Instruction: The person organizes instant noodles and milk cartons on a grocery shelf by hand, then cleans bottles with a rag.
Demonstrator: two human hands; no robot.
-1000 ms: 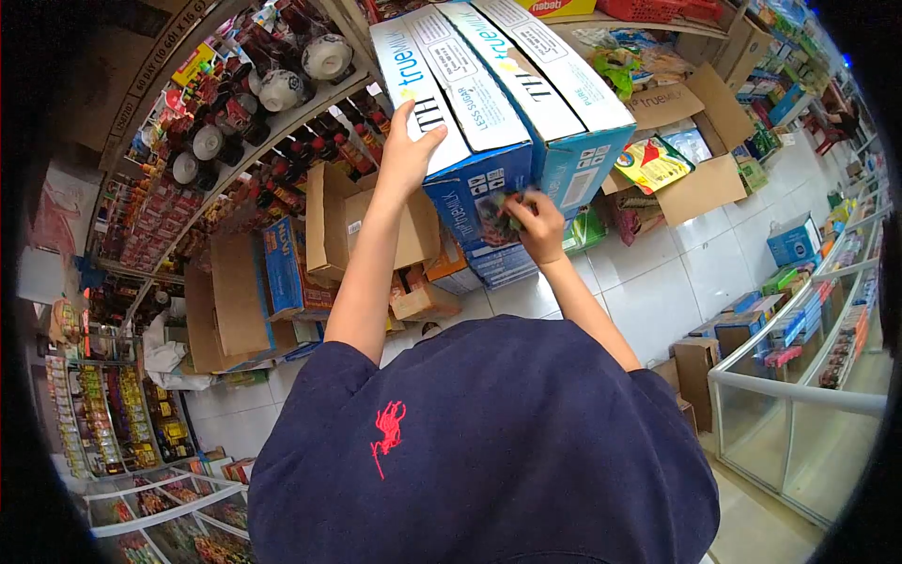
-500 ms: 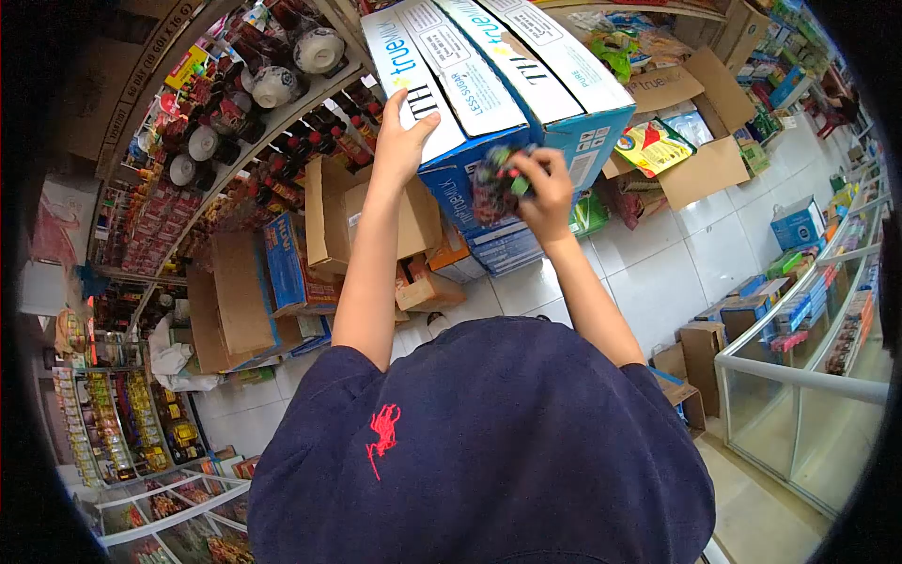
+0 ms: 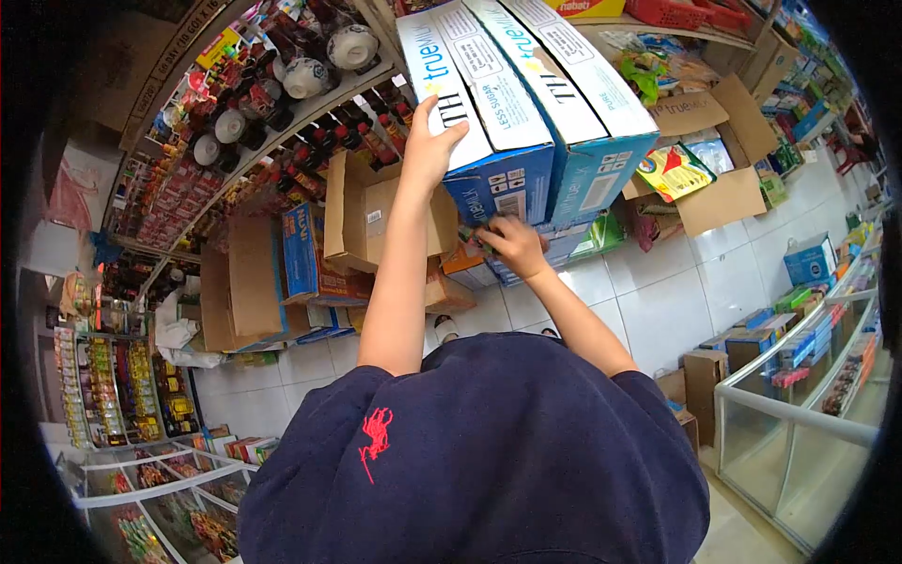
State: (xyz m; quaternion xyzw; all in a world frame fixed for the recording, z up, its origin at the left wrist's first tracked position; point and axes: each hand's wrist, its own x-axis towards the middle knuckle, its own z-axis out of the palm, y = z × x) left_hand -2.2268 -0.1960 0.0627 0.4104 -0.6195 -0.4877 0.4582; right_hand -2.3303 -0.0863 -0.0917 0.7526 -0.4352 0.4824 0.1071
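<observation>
Two tall milk cartons stand side by side at the top centre, a blue and white "less sugar" carton and a teal and white "pure" carton. My left hand lies against the near left edge of the first carton, thumb and fingers apart. Below the cartons' near faces is my right hand, its fingers curled round a small dark, colourful item that is mostly hidden. An open brown box stands just left of that hand.
Shelves of bottles and bowls curve along the left. An open carton with a yellow packet lies right of the milk cartons. A glass display case stands at the right, and boxes rest on the tiled floor.
My right hand has moved down and left with the small item, from before the cartons' faces to below them. My left hand stays on the carton. The whole view has shifted slightly.
</observation>
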